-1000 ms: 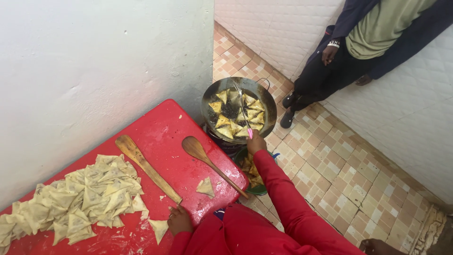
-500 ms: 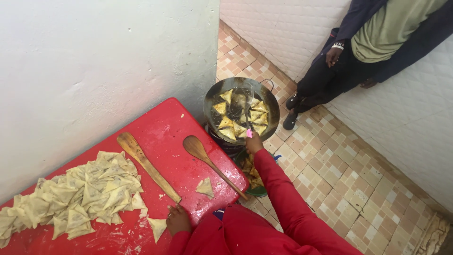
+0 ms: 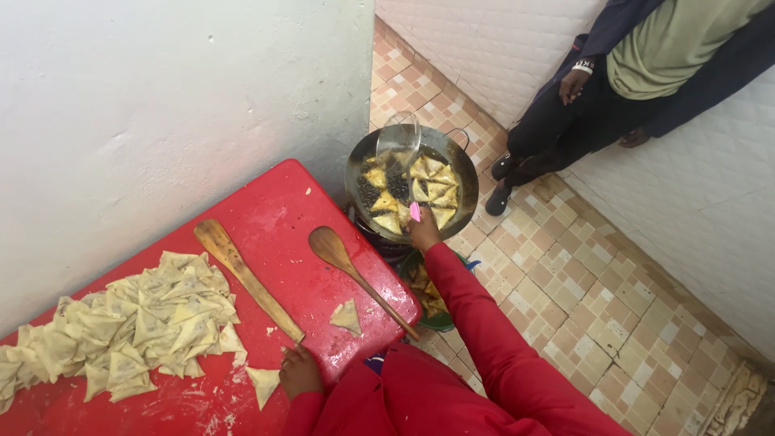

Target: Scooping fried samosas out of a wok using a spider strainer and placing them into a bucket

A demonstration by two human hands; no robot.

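My right hand (image 3: 422,234) is shut on the pink handle of a wire skimmer (image 3: 400,141), whose round head is lifted over the far side of a dark frying pan (image 3: 462,165). Several golden triangular pastries (image 3: 428,192) fry in the oil. My left hand (image 3: 300,371) rests on the red table (image 3: 274,210) and holds nothing. It lies beside one raw pastry triangle (image 3: 262,384), with a second triangle (image 3: 347,316) just to the right.
A big heap of raw folded pastries (image 3: 129,323) covers the table's left. A flat wooden spatula (image 3: 246,278) and a wooden spoon (image 3: 347,262) lie mid-table. A green bowl (image 3: 432,299) sits on the tiled floor below the pan. Another person (image 3: 646,64) stands against the far wall.
The skimmer head has come up out of the middle of the pan to its far rim. My left hand has stayed on the table.
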